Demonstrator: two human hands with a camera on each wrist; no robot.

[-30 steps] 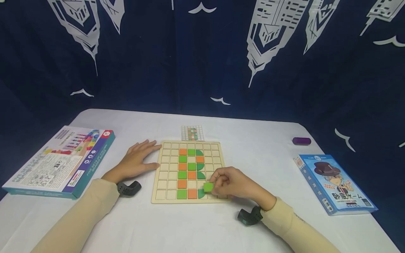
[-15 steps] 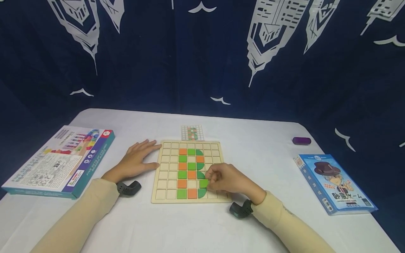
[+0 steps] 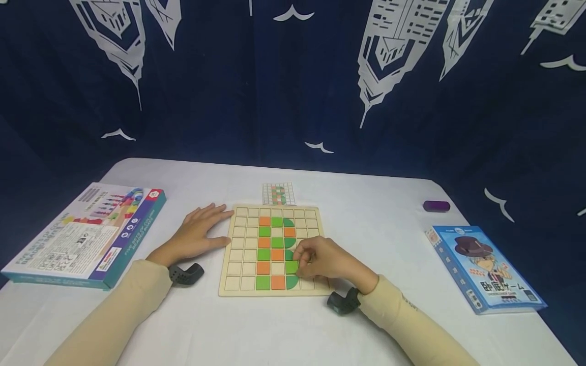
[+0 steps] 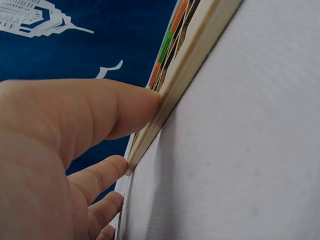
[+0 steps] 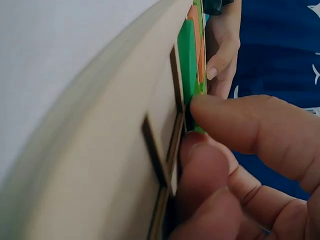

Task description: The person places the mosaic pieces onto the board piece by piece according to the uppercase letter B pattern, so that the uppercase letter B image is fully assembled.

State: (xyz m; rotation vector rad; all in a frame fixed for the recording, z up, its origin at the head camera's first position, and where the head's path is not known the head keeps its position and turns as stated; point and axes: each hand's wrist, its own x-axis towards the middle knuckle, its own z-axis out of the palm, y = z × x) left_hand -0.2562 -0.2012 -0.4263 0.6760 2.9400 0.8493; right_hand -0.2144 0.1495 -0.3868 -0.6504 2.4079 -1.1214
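A wooden grid board (image 3: 235,282) lies on the table, holding orange, light green and dark green tiles in three columns. My right hand (image 3: 326,259) is over its right half, thumb and fingers curled at the right edge of a light green square tile (image 3: 291,267). That tile sits in the right filled column, just above a dark green rounded tile (image 3: 292,281). In the right wrist view, thumb and fingertips come together low over the board, mostly covering the green square. My left hand (image 3: 194,234) lies spread out, its thumb and index fingertip touching the board's left edge.
A small pattern card (image 3: 278,193) lies just beyond the board. At the left is a large flat box (image 3: 82,234); at the right, a blue box (image 3: 487,269) with a purple cylinder-like object (image 3: 436,206) behind it. Dark patterned cloth hangs behind the table.
My right hand has moved slightly left, bringing the light green square from above the board's lower right into the right filled column. The left hand has stayed put.
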